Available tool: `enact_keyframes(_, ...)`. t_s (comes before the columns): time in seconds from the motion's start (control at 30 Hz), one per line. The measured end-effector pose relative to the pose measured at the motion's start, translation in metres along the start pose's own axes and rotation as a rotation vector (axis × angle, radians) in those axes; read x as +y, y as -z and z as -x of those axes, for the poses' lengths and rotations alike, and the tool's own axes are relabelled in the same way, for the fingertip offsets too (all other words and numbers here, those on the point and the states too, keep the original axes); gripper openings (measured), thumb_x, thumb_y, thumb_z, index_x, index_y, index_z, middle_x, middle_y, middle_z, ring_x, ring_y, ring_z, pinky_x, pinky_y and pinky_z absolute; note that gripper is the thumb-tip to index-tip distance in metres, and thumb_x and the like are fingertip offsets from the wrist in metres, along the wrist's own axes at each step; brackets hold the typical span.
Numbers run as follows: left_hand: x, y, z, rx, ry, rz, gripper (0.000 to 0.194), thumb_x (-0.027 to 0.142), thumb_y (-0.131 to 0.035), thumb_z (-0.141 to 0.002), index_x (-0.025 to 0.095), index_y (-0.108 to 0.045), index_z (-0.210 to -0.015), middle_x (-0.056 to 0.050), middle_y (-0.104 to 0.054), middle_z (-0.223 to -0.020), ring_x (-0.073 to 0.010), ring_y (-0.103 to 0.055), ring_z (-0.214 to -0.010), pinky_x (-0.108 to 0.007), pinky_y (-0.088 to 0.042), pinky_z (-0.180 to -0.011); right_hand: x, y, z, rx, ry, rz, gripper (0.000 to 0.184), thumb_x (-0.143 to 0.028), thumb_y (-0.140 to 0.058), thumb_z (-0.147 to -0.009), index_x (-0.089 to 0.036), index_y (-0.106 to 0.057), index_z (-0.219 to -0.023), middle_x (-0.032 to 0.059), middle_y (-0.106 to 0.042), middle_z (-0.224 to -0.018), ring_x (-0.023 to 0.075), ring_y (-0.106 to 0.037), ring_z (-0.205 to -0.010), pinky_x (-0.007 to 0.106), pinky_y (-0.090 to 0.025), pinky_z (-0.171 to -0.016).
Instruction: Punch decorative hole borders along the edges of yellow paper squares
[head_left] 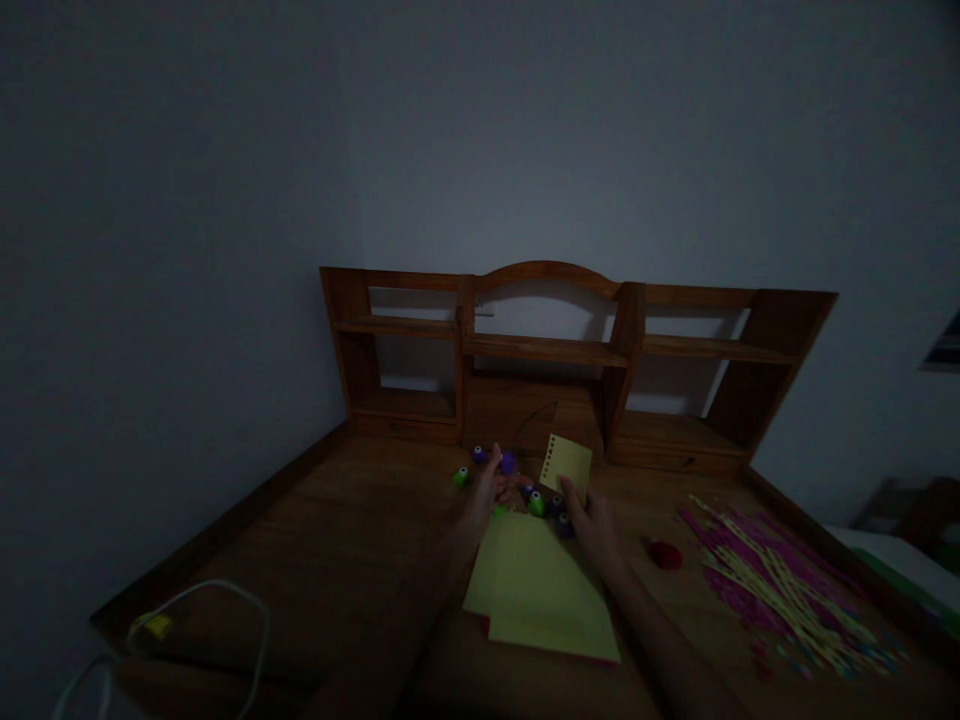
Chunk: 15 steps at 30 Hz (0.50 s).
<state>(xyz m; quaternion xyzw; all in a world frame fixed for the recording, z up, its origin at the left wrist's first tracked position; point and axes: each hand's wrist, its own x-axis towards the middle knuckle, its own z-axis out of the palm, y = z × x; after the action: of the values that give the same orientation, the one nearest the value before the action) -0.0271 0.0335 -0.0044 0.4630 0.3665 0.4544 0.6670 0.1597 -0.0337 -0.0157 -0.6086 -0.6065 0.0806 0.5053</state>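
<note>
The scene is dim. My right hand (592,522) pinches a small yellow paper piece (567,461) with a row of punched holes along its left edge, held upright above the desk. My left hand (487,490) reaches among several small paper punches, green (460,477) and purple (508,462) ones, its fingers curled near a purple punch; whether it grips one is unclear. Below both hands lie yellow paper sheets (536,590) on the wooden desk (345,540).
A wooden shelf hutch (555,350) stands at the desk's back against the wall. A pile of pink and yellow paper strips (772,580) lies at right, beside a small red object (664,554). A white cable (225,600) loops at the front left.
</note>
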Motion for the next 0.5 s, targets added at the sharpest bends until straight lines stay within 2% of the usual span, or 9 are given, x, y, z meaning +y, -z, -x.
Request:
enact_keyframes(0.1, -0.0024, -0.0002, -0.0013, 0.042, 0.077, 0.03, 0.072, 0.086, -0.045, -0.068, 0.015, -0.057, -0.073, -0.004, -0.061, -0.059, -0.0066, -0.035, -0.039, -0.024, -0.03, -0.044, -0.0016, 0.0008, 0.0002, -0.008, 0.0, 0.001, 0.055, -0.062, -0.04, -0.091, -0.017, -0.061, -0.067, 0.005, -0.062, -0.059, 0.0202, -0.057, -0.054, 0.028, -0.036, -0.05)
enact_keyframes(0.17, -0.0044, -0.002, -0.002, 0.069, 0.08, -0.01, 0.069, 0.084, -0.05, -0.066, 0.016, -0.054, -0.072, -0.005, -0.063, -0.062, -0.0061, -0.037, -0.038, -0.023, -0.029, -0.043, -0.0024, 0.0013, 0.0003, -0.003, -0.002, 0.012, 0.056, -0.063, -0.04, -0.091, -0.017, -0.061, -0.067, 0.0053, -0.062, -0.059, 0.0199, -0.056, -0.053, 0.028, -0.035, -0.049)
enact_keyframes(0.37, -0.0064, -0.0072, -0.0023, 0.067, -0.006, -0.101, 0.064, 0.081, -0.052, -0.067, 0.017, -0.052, -0.069, -0.004, -0.061, -0.056, -0.0076, -0.041, -0.035, -0.023, -0.027, -0.04, -0.001, -0.0002, 0.0005, 0.003, 0.009, 0.021, 0.059, -0.066, -0.039, -0.09, -0.017, -0.061, -0.067, 0.0069, -0.064, -0.06, 0.0216, -0.058, -0.056, 0.028, -0.036, -0.049)
enact_keyframes(0.5, -0.0073, -0.0055, -0.0025, 0.155, -0.109, -0.163, 0.059, 0.076, -0.056, -0.07, 0.017, -0.055, -0.077, -0.001, -0.06, -0.056, -0.0087, -0.045, -0.038, -0.022, -0.03, -0.041, 0.0013, -0.0022, 0.0001, -0.002, 0.008, -0.013, 0.057, -0.065, -0.039, -0.091, -0.017, -0.062, -0.071, 0.0077, -0.067, -0.065, 0.0226, -0.06, -0.06, 0.028, -0.04, -0.053)
